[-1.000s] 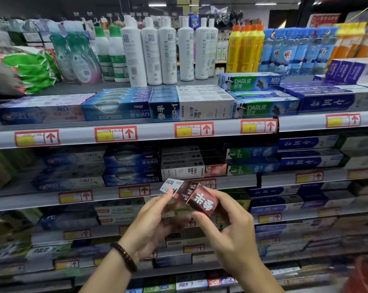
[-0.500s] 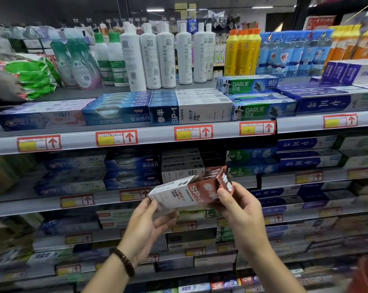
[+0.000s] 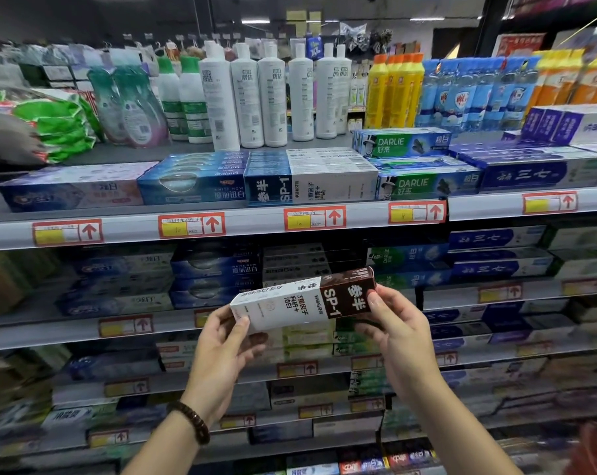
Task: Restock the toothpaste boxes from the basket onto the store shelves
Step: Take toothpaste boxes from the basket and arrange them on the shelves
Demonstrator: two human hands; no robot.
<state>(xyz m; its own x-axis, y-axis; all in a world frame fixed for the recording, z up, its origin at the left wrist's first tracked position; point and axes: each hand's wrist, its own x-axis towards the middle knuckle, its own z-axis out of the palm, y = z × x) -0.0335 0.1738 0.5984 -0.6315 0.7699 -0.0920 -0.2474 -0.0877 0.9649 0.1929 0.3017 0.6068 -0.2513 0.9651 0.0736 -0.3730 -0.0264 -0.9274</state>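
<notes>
Brown-and-white toothpaste box point(image 3: 303, 301) is gripped at both ends by left hand point(image 3: 221, 344) and right hand point(image 3: 398, 329), label outward, probably to match the shelf point(image 3: 427, 296) row.

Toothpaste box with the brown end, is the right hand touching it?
Touching. The head view shows the right hand gripping the toothpaste box at its brown end.

back row, left to right: green packs point(image 3: 55, 128) | refill pouches point(image 3: 132, 108) | white bottles point(image 3: 273, 97) | yellow bottles point(image 3: 394, 94) | blue bottles point(image 3: 468, 94)
</notes>
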